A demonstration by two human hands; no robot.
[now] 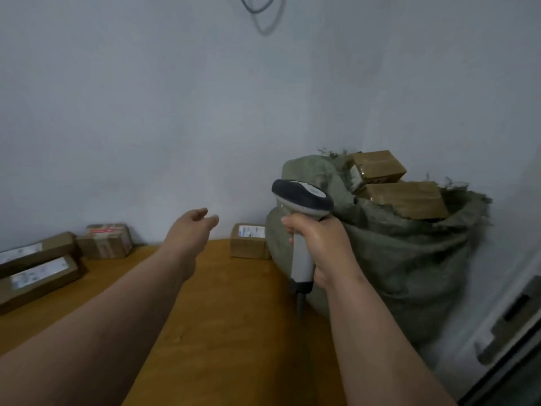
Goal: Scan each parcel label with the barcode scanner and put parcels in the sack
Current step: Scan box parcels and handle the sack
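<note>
My right hand (319, 244) grips the handle of a grey and white barcode scanner (303, 200), held upright in front of the green woven sack (409, 259). Two cardboard parcels (404, 197) stick out of the sack's open top. My left hand (193, 227) is stretched out over the table, empty, fingers loosely extended. A small labelled parcel (248, 241) stands on the table against the wall, just right of my left hand and touching the sack. Three more parcels lie at the left: a square one (106, 240) and two long ones (38, 276).
The wooden table (228, 317) runs to the pale wall behind. The sack stands at the table's right end in the corner. A dark frame with a metal fitting (509, 326) is at the lower right. A cable (260, 13) hangs on the wall above.
</note>
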